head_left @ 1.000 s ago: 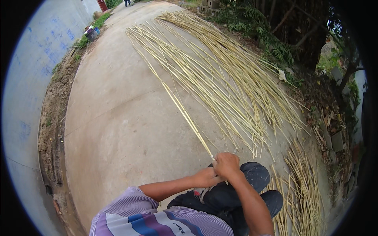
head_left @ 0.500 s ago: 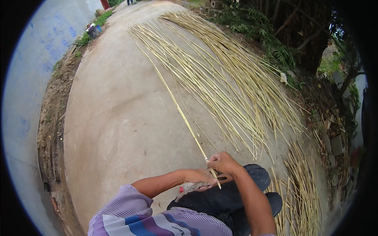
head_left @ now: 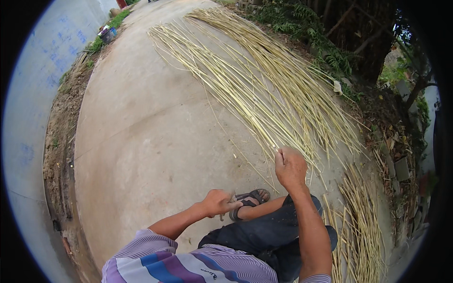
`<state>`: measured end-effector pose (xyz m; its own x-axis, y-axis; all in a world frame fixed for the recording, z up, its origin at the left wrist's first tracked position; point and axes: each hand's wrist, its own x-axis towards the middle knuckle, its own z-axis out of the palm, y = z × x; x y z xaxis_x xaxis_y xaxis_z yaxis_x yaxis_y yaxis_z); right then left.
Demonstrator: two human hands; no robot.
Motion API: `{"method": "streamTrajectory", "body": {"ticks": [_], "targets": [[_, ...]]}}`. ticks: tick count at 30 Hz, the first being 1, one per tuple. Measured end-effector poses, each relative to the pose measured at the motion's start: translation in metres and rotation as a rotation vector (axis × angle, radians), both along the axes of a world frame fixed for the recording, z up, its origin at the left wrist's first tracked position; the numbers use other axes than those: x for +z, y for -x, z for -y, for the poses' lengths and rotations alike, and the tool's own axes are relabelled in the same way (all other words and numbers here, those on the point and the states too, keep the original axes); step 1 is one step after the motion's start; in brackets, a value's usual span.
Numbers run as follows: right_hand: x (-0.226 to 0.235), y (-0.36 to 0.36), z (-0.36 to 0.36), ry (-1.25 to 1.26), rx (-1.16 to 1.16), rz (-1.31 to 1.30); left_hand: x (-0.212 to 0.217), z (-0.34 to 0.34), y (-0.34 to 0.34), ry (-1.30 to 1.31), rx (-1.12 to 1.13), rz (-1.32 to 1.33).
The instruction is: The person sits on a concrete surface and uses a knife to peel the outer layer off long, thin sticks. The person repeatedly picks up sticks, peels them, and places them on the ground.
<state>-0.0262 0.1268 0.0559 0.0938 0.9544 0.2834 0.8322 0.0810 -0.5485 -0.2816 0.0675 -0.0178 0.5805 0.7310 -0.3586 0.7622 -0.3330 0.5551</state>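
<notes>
Two hands: both belong to the seated person, whose forearms come in from the lower edge.
Right hand: the right hand (head_left: 290, 167) is raised and closed in a fist, pinching the near end of a thin pale strip (head_left: 264, 137) that runs away from it toward the big spread; gripping it at the very end looks like a way to keep the long, springy length under control.
Left hand: the left hand (head_left: 218, 203) is curled shut just above the sandal, around something small that pokes out near the thumb; whether that is a blade or a short offcut cannot be told.
Strips: many long yellow strips (head_left: 264, 80) lie fanned across the concrete floor (head_left: 141, 141), all pointing much the same way, probably laid flat and side by side so that single ones can be picked off without tangling.
Second pile: another bundle of strips (head_left: 358, 226) lies at the person's right, near the leg and apart from the main fan, which suggests sorted stock.
Body: a sandal (head_left: 250, 200) and dark trousers (head_left: 269, 231) show the person sitting low, close to the near ends of the strips.
Surroundings: a blue wall (head_left: 33, 94) stands on the left, bushes (head_left: 330, 33) on the right.
</notes>
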Motion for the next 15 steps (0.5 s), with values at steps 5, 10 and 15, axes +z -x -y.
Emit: {"method": "streamTrajectory", "body": {"ticks": [5, 10, 15], "targets": [[-0.004, -0.044, -0.011, -0.071, -0.167, -0.062, -0.012, -0.008, 0.011, 0.096, 0.058, -0.083], [-0.062, -0.061, 0.010, 0.322, -0.214, 0.177, -0.050, 0.001, 0.027, 0.049, 0.000, -0.141], [-0.076, -0.071, 0.007, 0.354, -0.237, 0.300, -0.053, -0.002, 0.031, 0.074, 0.037, -0.162]]}}
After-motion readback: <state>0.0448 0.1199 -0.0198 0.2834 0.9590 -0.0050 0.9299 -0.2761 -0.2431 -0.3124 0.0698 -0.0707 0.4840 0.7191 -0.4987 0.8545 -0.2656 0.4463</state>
